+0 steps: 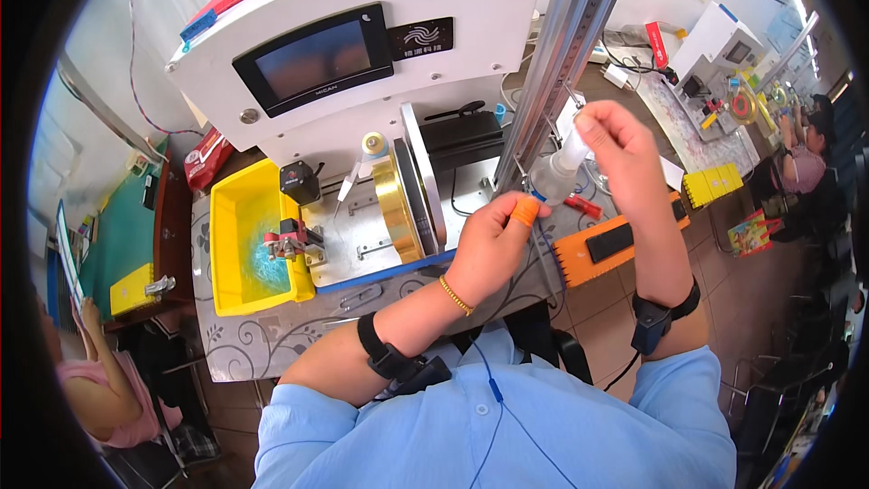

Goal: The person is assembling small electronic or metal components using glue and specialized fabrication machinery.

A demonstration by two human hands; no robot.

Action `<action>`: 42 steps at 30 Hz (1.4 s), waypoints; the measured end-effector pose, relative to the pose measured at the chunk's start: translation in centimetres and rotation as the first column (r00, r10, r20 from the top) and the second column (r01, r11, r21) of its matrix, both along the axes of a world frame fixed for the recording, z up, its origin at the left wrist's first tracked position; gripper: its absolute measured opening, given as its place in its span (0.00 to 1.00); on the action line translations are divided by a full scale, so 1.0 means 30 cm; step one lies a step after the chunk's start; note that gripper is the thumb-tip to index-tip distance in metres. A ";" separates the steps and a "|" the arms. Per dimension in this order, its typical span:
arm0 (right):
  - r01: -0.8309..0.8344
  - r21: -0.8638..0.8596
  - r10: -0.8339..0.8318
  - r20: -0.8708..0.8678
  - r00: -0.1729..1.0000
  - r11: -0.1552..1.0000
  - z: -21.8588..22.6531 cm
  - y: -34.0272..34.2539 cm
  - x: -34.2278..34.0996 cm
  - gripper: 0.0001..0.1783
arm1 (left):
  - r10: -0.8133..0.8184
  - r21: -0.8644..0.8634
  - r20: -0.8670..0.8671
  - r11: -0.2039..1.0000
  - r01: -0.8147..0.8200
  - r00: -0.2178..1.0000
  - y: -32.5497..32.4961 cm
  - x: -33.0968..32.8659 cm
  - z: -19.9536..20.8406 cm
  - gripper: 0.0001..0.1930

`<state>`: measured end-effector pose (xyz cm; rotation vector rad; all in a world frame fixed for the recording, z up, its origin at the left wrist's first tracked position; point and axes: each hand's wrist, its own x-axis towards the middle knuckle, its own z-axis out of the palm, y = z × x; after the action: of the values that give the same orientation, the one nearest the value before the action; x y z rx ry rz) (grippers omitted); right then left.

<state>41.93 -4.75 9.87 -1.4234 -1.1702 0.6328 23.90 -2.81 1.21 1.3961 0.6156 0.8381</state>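
Observation:
My left hand (484, 249) is closed in a pinch, an orange finger cot (525, 210) over one digit. It is by the lower end of a whitish, translucent, bottle-shaped piece (554, 174) beside an upright metal rail (566, 45). Higher up, my right hand (620, 149) pinches with thumb and fingertips close to a small metal fitting (576, 98) on the rail. Whatever either pinch holds is too small or hidden to tell. Left of my hands stands a white machine (471, 18) with a dark screen (312, 63) and a gold-rimmed wheel (396, 208).
A yellow bin (226, 254) with bluish strands sits at the machine's left. Right of my hands are an orange board (579, 258) bearing a black phone-like slab (611, 242) and a red-handled tool (584, 207). People sit at benches on both sides.

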 end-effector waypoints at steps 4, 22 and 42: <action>-0.062 0.006 0.062 0.048 0.997 0.998 -0.087 0.014 0.001 0.10 | -0.069 -0.100 -0.125 0.993 0.057 0.990 -0.012 -0.029 -0.051 0.13; 0.022 -0.227 -0.116 -0.409 0.905 0.974 -0.344 -0.022 -0.156 0.16 | -0.119 0.468 -0.596 0.752 0.465 0.794 -0.022 -0.492 0.062 0.10; -0.420 0.140 0.420 0.033 0.907 0.897 -0.285 0.171 -0.409 0.10 | 0.082 -0.265 -0.080 0.959 -0.100 0.993 0.182 -0.437 0.021 0.07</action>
<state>29.65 0.37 1.30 -1.0519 -1.5123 0.8260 10.78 2.66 1.84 1.1593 0.8206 0.7503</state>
